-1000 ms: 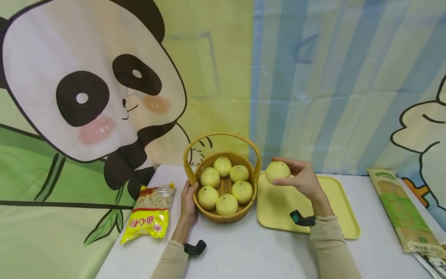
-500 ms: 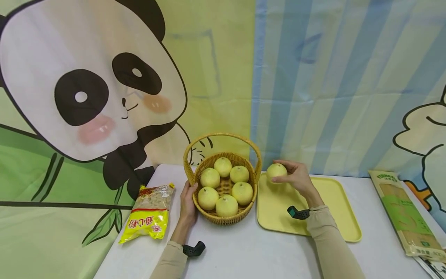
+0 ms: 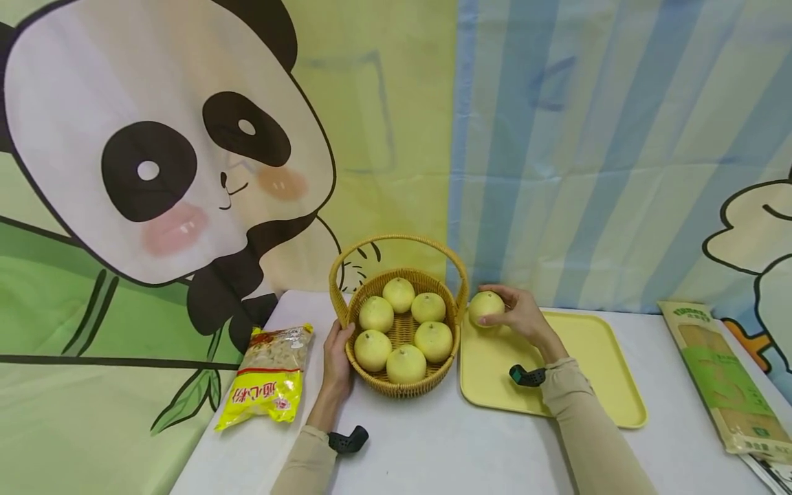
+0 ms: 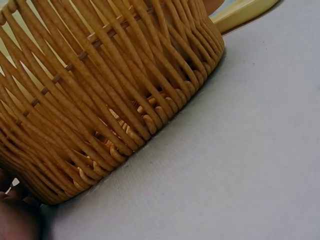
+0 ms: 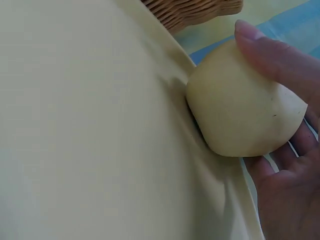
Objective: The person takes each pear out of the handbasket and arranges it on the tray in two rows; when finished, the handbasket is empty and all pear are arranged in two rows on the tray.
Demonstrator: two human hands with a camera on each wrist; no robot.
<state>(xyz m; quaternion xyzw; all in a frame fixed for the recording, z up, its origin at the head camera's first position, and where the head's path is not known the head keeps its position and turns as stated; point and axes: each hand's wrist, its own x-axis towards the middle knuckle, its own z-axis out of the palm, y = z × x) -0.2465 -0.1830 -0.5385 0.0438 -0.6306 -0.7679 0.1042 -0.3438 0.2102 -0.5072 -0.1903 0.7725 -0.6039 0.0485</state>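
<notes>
A wicker basket (image 3: 403,390) with a tall arched handle stands on the table, several round pale-yellow fruits (image 3: 406,364) inside it. My left hand (image 3: 337,359) holds the basket's left side near the foot of the handle; in the left wrist view its fingers are mostly out of sight behind the wicker (image 4: 115,85). My right hand (image 3: 522,316) grips another round pale-yellow fruit (image 5: 240,107), thumb on one side and fingers on the other. That fruit is at the far left corner of the yellow tray (image 3: 507,381); whether it touches the tray, I cannot tell.
A yellow bag of dry food (image 3: 267,385) lies left of the basket. At the right lies a flat green-and-tan package (image 3: 720,378), with printed paper beneath its near end. A printed cloth (image 3: 396,137) hangs behind the white-covered table (image 3: 427,454).
The right hand has lowered the fruit and moved it slightly left, towards the tray's far left corner. The left hand keeps its place on the basket.
</notes>
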